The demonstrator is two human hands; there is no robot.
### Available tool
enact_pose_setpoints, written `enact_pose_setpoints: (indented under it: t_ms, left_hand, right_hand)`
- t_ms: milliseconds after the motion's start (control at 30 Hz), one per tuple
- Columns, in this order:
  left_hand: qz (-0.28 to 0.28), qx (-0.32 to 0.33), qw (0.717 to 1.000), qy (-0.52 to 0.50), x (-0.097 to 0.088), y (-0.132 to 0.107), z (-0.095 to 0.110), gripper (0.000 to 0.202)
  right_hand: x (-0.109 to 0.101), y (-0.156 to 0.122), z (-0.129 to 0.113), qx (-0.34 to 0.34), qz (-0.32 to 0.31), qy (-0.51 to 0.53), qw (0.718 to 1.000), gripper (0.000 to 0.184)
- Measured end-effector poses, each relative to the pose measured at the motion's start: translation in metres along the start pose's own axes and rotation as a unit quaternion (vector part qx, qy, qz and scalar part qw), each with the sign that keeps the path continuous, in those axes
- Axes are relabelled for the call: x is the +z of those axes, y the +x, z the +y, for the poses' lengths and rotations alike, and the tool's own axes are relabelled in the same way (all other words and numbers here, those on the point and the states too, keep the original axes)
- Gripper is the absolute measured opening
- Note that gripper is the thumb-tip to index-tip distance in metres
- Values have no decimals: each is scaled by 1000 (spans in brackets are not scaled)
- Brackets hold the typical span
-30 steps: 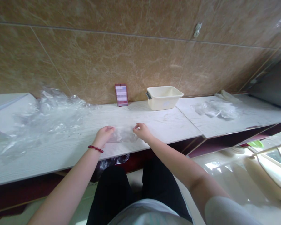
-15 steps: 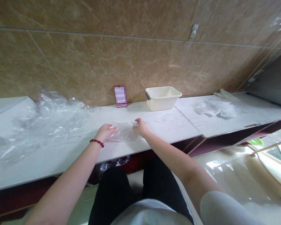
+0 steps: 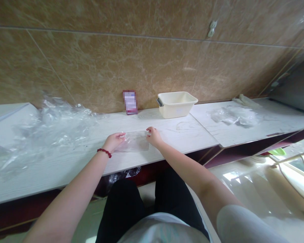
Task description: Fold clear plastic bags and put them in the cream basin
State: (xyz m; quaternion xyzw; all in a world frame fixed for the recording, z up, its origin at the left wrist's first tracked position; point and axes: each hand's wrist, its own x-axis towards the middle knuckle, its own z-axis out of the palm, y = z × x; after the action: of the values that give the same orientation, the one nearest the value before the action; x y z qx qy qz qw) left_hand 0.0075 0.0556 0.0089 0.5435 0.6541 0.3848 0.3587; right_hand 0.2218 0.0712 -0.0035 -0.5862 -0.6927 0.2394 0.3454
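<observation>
A small clear plastic bag lies flat on the white counter between my hands. My left hand, with a red bead bracelet on its wrist, pinches the bag's left top corner. My right hand pinches its right top corner. Both hands rest on the counter with fingers curled.
A big heap of crumpled clear plastic bags covers the counter at left. A cream plastic tub and a small dark red box stand against the brown tiled wall. More clear bags lie at right. Another bag hangs under the counter edge.
The bag was bunched between my hands near the counter's front edge. Both hands have moved away from me and drawn it out flat.
</observation>
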Motion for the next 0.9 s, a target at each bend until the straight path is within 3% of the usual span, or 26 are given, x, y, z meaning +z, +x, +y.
enact_pose_setpoints:
  t_ms: [133, 333, 433, 533, 633, 700, 800, 900]
  left_hand:
    - [-34, 16, 999, 19, 2, 0, -1, 51]
    - [1, 64, 997, 54, 6, 5, -9, 45]
    - [2, 48, 998, 27, 9, 3, -11, 48]
    - [12, 34, 999, 4, 11, 1, -13, 51]
    - [15, 38, 999, 6, 11, 0, -14, 52]
    - [10, 38, 999, 13, 11, -1, -14, 51]
    - [-11, 35, 999, 14, 10, -2, -12, 52]
    - [-25, 42, 999, 9, 10, -3, -11, 52]
  right_hand:
    - [-4, 0, 3, 28, -2, 24, 999, 36]
    - [-7, 8, 3, 135, 24, 134, 981, 25]
    - [-2, 19, 1, 181, 16, 204, 962, 25]
    - [-2, 27, -2, 180, 7, 208, 961, 24]
    - [-9, 24, -8, 121, 4, 123, 985, 21]
    - [-12, 15, -16, 28, 4, 16, 999, 22]
    - [-6, -5, -29, -111, -25, -96, 989, 29]
    - [11, -22, -37, -166, -74, -169, 969, 39]
